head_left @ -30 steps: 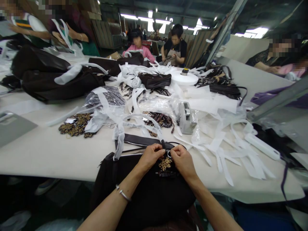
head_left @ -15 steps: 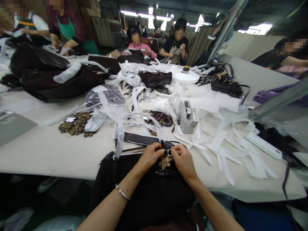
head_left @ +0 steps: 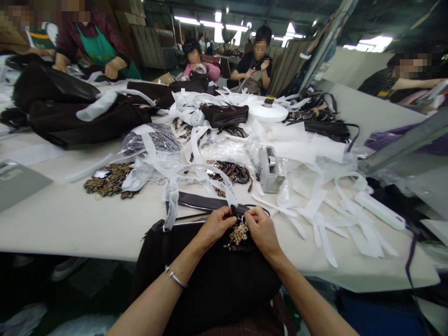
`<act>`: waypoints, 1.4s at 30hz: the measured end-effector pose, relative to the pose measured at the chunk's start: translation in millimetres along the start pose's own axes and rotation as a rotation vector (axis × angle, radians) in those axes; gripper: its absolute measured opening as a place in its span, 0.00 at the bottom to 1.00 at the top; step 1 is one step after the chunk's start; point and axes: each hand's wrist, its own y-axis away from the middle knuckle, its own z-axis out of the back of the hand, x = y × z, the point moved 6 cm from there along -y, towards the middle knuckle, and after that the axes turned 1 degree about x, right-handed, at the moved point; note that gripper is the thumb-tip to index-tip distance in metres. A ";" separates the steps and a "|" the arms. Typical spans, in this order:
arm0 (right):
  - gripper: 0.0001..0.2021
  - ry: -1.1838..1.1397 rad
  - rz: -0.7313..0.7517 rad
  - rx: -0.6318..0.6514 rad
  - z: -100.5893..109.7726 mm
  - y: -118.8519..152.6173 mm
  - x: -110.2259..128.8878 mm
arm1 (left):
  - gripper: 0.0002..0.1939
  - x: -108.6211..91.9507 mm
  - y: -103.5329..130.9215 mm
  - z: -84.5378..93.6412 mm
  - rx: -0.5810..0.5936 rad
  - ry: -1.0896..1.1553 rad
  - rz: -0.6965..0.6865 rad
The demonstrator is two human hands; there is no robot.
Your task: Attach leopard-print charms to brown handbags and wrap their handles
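A black handbag (head_left: 206, 284) leans against the table edge in front of me, its zipped top facing up. My left hand (head_left: 217, 227) is closed, thumb and fingers pinching the dark base of the bag's handle (head_left: 234, 211). Beside it, my right hand (head_left: 262, 229) pinches a small metal ring (head_left: 242, 218). From that ring hangs a leopard-print charm (head_left: 239, 234), lying against the bag's front. Below the charm is a dark beaded or braided piece (head_left: 238, 248). White wrapping (head_left: 227, 189) covers the handle's arch. My fingers partly hide where ring and handle meet.
Leopard-print charms (head_left: 110, 181) lie in a pile at left, near a plastic bag (head_left: 154, 144). Dark braided straps (head_left: 233, 175) and a grey tape dispenser (head_left: 271, 170) stand beyond the handbag. White strips (head_left: 325, 228) spread rightward. Several co-workers sit or stand around the table.
The right hand has come slightly closer to the left, and the ring sits nearer the handle base. The charm has turned a little. The whole view has shifted slightly.
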 end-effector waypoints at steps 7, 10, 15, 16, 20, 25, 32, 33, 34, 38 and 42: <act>0.06 0.000 0.079 -0.090 -3.7 5.5 4.5 | 0.13 0.5 1.6 -1.1 0.032 0.011 -0.014; 0.07 -0.047 0.065 -0.092 -5.0 6.2 4.7 | 0.13 1.9 1.6 -0.5 0.015 -0.016 -0.013; 0.07 -0.061 0.030 -0.087 -6.2 8.1 4.2 | 0.14 1.2 4.0 -2.3 0.017 -0.008 -0.030; 0.07 -0.040 0.038 -0.091 -6.3 8.6 4.7 | 0.14 0.6 4.9 -3.0 0.024 0.009 -0.043; 0.06 0.014 0.085 -0.091 -8.2 6.8 8.2 | 0.15 1.0 6.4 -4.4 0.051 0.047 -0.078; 0.07 0.016 0.092 0.109 -12.6 -9.6 9.3 | 0.15 7.8 2.2 -1.7 0.018 0.073 -0.082; 0.08 0.047 0.092 0.196 -14.2 -17.1 10.9 | 0.17 8.8 -0.5 -2.4 0.001 0.146 -0.090; 0.08 0.051 0.083 0.152 -14.6 -14.6 10.8 | 0.17 8.1 -0.2 -2.4 -0.004 0.144 -0.094; 0.08 0.053 0.072 0.101 -15.0 -11.6 10.6 | 0.18 7.4 0.2 -2.2 -0.011 0.135 -0.097; 0.07 0.038 0.044 -0.062 -14.7 -3.3 9.4 | 0.17 6.6 2.2 -1.2 -0.035 0.088 -0.091; 0.09 -0.004 -0.030 -0.024 -11.4 -7.4 8.2 | 0.17 5.0 4.0 -2.0 -0.022 0.132 -0.085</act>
